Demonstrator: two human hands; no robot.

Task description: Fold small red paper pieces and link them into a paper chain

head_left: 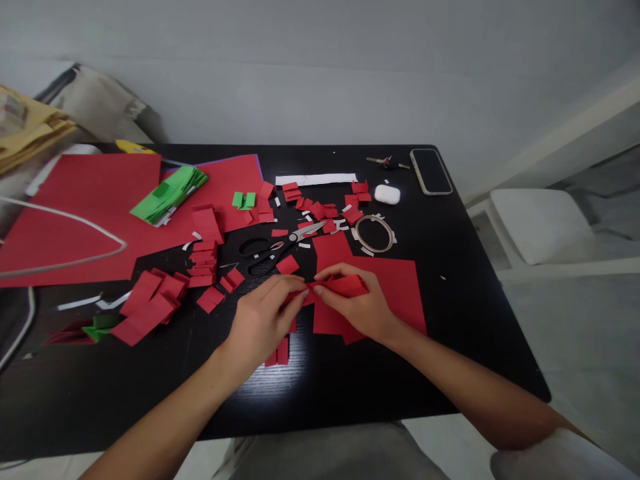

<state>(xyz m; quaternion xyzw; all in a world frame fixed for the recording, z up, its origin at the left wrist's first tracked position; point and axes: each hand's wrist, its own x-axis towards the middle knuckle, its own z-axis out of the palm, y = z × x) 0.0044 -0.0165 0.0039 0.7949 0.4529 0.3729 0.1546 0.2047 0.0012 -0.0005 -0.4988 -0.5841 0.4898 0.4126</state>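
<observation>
Between my two hands is a folded piece of red paper (349, 286), held just above the black table. My left hand (270, 303) pinches its left end with thumb and forefinger. My right hand (360, 303) is closed around the longer part, which sticks out past the fingers. Beneath my right hand lie larger red paper sheets (395, 287). Just beyond my left hand rest black-handled scissors (280, 247), their blades partly spread. Small folded red paper pieces (210, 299) are scattered nearby, a few partly hidden under my left hand.
A roll of tape (357, 233), a white earbud case (387, 194), keys (387, 162) and a phone (431, 171) lie at the back right. Leftward are large red sheets (85, 220), folded green paper (170, 195) and a white cable (75, 215). A white stool (540, 223) stands right.
</observation>
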